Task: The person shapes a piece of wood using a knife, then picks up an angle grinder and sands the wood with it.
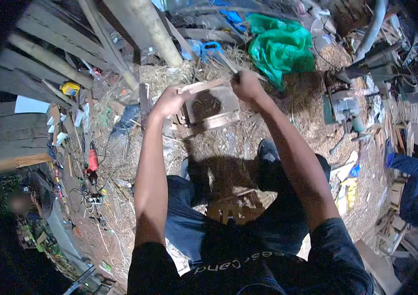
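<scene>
My left hand [170,102] is closed around the left end of a thin wooden strip [208,85], which spans the gap between my hands. At the strip's other end, my right hand [248,87] is a closed fist; something dark shows at its edge, too small to name. Just below the strip is a wooden box-like frame [223,119] on the ground, with a dark shadow over its middle. Beyond my hands a blue-handled saw [211,48] lies in the straw, its blade pointing toward my right fist.
A green plastic sheet [283,46] lies ahead on the right. Planks and poles [46,56] lean at the left, above a red-handled tool [92,158] and tangled cables [93,196]. Wood shavings cover the floor. Another person's leg [408,169] shows at far right.
</scene>
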Motion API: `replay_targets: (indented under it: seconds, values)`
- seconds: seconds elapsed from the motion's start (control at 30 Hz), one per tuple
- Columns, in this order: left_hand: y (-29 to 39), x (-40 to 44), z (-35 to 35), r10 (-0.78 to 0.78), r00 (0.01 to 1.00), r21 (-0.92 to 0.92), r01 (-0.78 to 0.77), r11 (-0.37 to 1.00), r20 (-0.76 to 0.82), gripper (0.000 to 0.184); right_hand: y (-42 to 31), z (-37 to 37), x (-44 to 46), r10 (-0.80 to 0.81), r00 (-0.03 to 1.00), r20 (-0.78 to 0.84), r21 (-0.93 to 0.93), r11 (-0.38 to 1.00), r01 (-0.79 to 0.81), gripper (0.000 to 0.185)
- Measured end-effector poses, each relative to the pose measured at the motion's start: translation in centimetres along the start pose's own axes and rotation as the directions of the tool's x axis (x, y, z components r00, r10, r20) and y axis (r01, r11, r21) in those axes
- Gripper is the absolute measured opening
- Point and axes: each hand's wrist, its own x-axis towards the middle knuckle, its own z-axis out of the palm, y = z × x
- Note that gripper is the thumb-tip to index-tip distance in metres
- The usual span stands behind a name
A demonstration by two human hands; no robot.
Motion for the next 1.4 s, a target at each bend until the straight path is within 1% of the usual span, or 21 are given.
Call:
replay_targets:
  seconds: [0.03, 0.07, 0.13, 0.2, 0.23, 0.3, 0.4, 0.53, 0.67, 0.77, 0.8, 0.9, 0.97, 1.03, 1.1, 1.13, 1.17, 1.2, 1.3, 1.33, 1.4]
  values:
    - [0.7, -1.3, -0.4, 0.051, 0.998, -0.080, -0.054, 0.995, -0.042, 0.029, -0.9, -1.1, -0.1, 0.003, 1.000, -0.005, 0.015, 1.000, -0.003, 0.031]
    - [1.3, -2.6, -0.6, 0.098, 0.992, -0.157, -0.111, 0.981, -0.085, 0.031, -1.8, -1.7, -0.7, -0.027, 0.994, -0.108, 0.075, 0.997, 0.035, 0.031]
    - [2.0, -5.1, -1.5, 0.170, 0.976, -0.322, -0.205, 0.924, -0.134, 0.036, -4.9, -4.1, -2.3, -0.005, 0.997, -0.082, 0.239, 0.971, 0.025, 0.031]
    - [3.5, -7.7, -1.7, 0.218, 0.953, -0.352, -0.282, 0.893, -0.210, 0.037, -6.6, -5.0, -3.3, -0.045, 0.998, -0.052, 0.346, 0.936, 0.060, 0.025]
    - [4.3, -9.0, -1.7, 0.240, 0.938, -0.365, -0.321, 0.874, -0.249, 0.038, -9.2, -5.9, -4.8, 0.021, 0.997, -0.069, 0.464, 0.886, 0.013, 0.024]
    - [4.8, -10.6, -1.5, 0.262, 0.920, -0.367, -0.361, 0.857, -0.292, 0.038, -12.6, -7.2, -6.9, 0.096, 0.988, 0.123, 0.771, 0.618, -0.156, 0.022]
    - [5.9, -13.3, -0.3, 0.327, 0.856, -0.290, -0.457, 0.841, -0.400, 0.038, -16.2, -8.4, -9.0, 0.119, 0.984, 0.133, 0.896, 0.410, -0.171, 0.023]
    - [6.5, -16.0, 1.1, 0.379, 0.827, -0.300, -0.517, 0.802, -0.414, 0.038, -18.0, -8.7, -10.2, 0.022, 0.989, 0.145, 0.952, 0.269, -0.146, 0.026]
    - [6.2, -18.0, 1.8, 0.362, 0.849, -0.294, -0.485, 0.824, -0.385, 0.039, -19.6, -8.3, -11.8, -0.026, 0.990, 0.139, 0.958, 0.255, -0.128, 0.028]
    - [5.1, -17.8, 2.8, 0.596, 0.657, -0.030, -0.683, 0.730, -0.462, 0.041, -20.0, -7.2, -12.6, -0.047, 0.990, 0.134, 0.958, 0.260, -0.118, 0.029]
    - [6.0, -19.2, 2.7, 0.496, 0.757, -0.087, -0.580, 0.810, -0.425, 0.039, -20.1, -6.9, -12.8, -0.060, 0.989, 0.132, 0.955, 0.275, -0.111, 0.029]
    - [5.8, -19.8, 3.2, 0.668, 0.606, 0.182, -0.667, 0.723, -0.433, 0.043, -20.8, -6.5, -13.2, -0.084, 0.989, 0.122, 0.946, 0.311, -0.091, 0.032]
    - [6.1, -21.0, 2.8, 0.385, 0.863, -0.231, -0.468, 0.853, -0.326, 0.046, -21.4, -6.4, -13.3, -0.091, 0.988, 0.124, 0.939, 0.334, -0.087, 0.033]
    - [5.9, -21.7, 2.5, 0.244, 0.948, -0.554, -0.317, 0.770, -0.203, 0.046, -21.6, -6.4, -13.4, -0.104, 0.986, 0.132, 0.907, 0.415, -0.077, 0.033]
    - [5.3, -21.4, 2.5, 0.262, 0.947, -0.787, -0.302, 0.539, -0.184, 0.046, -21.7, -6.2, -13.6, -0.139, 0.982, 0.127, 0.862, 0.505, -0.040, 0.032]
    - [4.7, -21.0, 2.6, 0.217, 0.963, -0.827, -0.249, 0.504, -0.158, 0.032, -21.7, -5.9, -13.6, -0.166, 0.979, 0.120, 0.833, 0.553, -0.008, 0.032]
    - [4.5, -20.9, 2.6, 0.221, 0.965, -0.844, -0.235, 0.482, -0.142, 0.031, -21.7, -5.7, -13.6, -0.196, 0.974, 0.114, 0.800, 0.599, 0.027, 0.032]
    - [4.5, -20.9, 2.6, 0.229, 0.965, -0.860, -0.222, 0.460, -0.127, 0.029, -22.4, -6.3, -14.1, -0.192, 0.968, 0.159, 0.804, 0.595, -0.014, 0.031]
    - [4.4, -20.3, 2.6, 0.174, 0.975, -0.912, -0.195, 0.360, -0.139, 0.028, -19.8, -3.8, -12.2, -0.225, 0.969, -0.100, 0.681, 0.695, 0.232, 0.034]
    - [4.1, -20.1, 2.5, 0.165, 0.974, -0.918, -0.202, 0.342, -0.153, 0.027, -21.0, -5.5, -13.7, -0.238, 0.970, -0.052, 0.621, 0.753, 0.218, 0.034]
    - [4.0, -20.5, 1.8, 0.151, 0.974, -0.921, -0.209, 0.328, -0.167, 0.027, -21.4, -6.4, -14.5, -0.468, 0.872, -0.146, 0.374, 0.790, 0.486, 0.032]
